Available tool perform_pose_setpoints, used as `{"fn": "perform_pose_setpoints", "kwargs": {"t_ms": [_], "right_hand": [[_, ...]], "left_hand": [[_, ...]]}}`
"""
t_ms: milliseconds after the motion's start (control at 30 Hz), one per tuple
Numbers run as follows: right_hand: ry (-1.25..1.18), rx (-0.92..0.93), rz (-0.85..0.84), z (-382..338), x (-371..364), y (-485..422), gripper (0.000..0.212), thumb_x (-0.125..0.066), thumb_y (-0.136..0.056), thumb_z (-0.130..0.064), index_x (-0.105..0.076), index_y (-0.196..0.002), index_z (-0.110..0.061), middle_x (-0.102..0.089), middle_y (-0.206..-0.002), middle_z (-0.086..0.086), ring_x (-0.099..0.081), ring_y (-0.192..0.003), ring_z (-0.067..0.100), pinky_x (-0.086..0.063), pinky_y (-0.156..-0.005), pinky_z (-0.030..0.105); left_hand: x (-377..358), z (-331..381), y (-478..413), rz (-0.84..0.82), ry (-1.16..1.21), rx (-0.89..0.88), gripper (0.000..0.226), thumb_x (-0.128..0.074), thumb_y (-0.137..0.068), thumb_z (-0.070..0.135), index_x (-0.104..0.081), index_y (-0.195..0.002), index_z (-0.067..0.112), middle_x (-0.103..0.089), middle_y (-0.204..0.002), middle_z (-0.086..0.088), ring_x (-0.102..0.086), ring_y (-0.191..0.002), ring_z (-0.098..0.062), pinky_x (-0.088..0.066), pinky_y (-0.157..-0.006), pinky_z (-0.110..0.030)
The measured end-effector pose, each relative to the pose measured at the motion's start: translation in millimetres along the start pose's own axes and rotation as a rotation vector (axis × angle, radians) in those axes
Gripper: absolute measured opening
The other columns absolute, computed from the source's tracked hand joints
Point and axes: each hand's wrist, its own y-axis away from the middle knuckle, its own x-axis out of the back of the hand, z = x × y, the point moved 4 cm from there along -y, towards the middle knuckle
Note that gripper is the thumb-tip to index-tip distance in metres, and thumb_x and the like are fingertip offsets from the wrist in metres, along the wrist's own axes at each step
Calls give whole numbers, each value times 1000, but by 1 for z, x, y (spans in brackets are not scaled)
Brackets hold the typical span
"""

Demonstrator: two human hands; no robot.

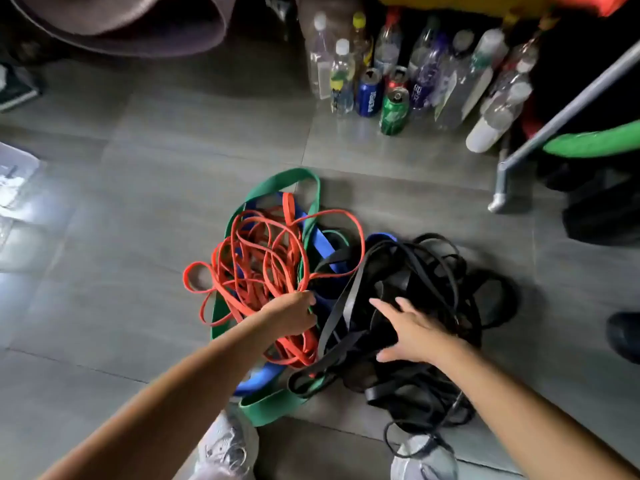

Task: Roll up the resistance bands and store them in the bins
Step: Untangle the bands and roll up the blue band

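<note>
Left hand (294, 315) is grabbing a bunch of the red bands (290, 211), fingers curled round them; right hand (414, 332) is spreading open-fingered over the black bands (398, 282).

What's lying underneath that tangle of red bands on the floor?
A wide green band and a blue band show beneath the red bands, on the grey floor tiles. Where the left hand grips the tangle, whatever lies below is hidden.
</note>
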Motion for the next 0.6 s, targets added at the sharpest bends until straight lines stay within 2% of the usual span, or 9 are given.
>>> {"fn": "perform_pose_setpoints", "kwargs": {"t_ms": [100, 200, 267, 333, 400, 433, 500, 600], "right_hand": [[204, 10, -87, -14, -39, -23, 120, -76, -63, -58, 10, -145, -43, 22, -153, 19, -23, -139, 39, -35, -104, 49], [260, -12, -62, -16, -92, -44, 139, -76, -53, -65, 26, -142, -33, 28, -150, 24, -14, -140, 44, -22, -107, 58], [294, -63, 10, -10, -119, -58, 140, -79, -53, -59, 24, -143, -28, 26, -149, 26, -14, -138, 46, -18, -106, 60], [364, -63, 154, -8, -128, -66, 116, -74, -69, -45, 10, -146, -29, 13, -151, 28, -24, -131, 44, -28, -102, 53], [399, -38, 267, -1, -124, -70, 77, -53, -88, -22, -4, -147, -34, -13, -147, 26, -37, -120, 40, -41, -91, 45], [411, -24, 303, 4, -117, -72, 68, -45, -92, -15, -9, -146, -35, -27, -139, 23, -43, -113, 38, -46, -84, 42], [399, 16, 327, 11, -102, -76, 60, -40, -91, -10, -20, -141, -36, -42, -121, 16, -54, -101, 35, -49, -72, 37], [271, 11, 326, 25, -86, -71, 52, -45, -86, -9, -34, -129, -36, -52, -104, 8, -62, -88, 31, -40, -63, 33]], "left_hand": [[-19, -10, -15, 17, -95, -40, 40, -49, -91, 19, -47, -130, 13, -65, -106, -10, -65, -87, -26, -54, -73, -38], [-48, -20, -26, 35, -101, -70, 55, -51, -88, 25, -36, -141, 20, -57, -126, -9, -60, -104, -29, -52, -81, -35], [-67, -23, -39, 65, -91, -118, 62, -54, -87, 31, -30, -144, 25, -51, -135, -7, -54, -116, -29, -48, -89, -35], [-83, -25, -54, 103, -31, -152, 65, -55, -85, 31, -30, -144, 27, -50, -138, -6, -50, -122, -28, -45, -95, -34], [-98, -23, -62, 95, 36, -163, 67, -55, -81, 24, -31, -144, 25, -50, -138, -7, -50, -123, -27, -44, -97, -33], [-102, -22, -64, 104, 65, -165, 66, -54, -80, 21, -33, -142, 24, -51, -137, -8, -51, -121, -27, -44, -96, -32], [-103, -24, -70, 163, 133, -154, 58, -52, -81, 20, -36, -137, 21, -58, -126, -11, -57, -111, -30, -45, -86, -28], [-99, -29, -73, 200, 178, -143, 37, -50, -85, 20, -47, -121, 15, -64, -108, -14, -60, -97, -35, -44, -74, -30]]}}
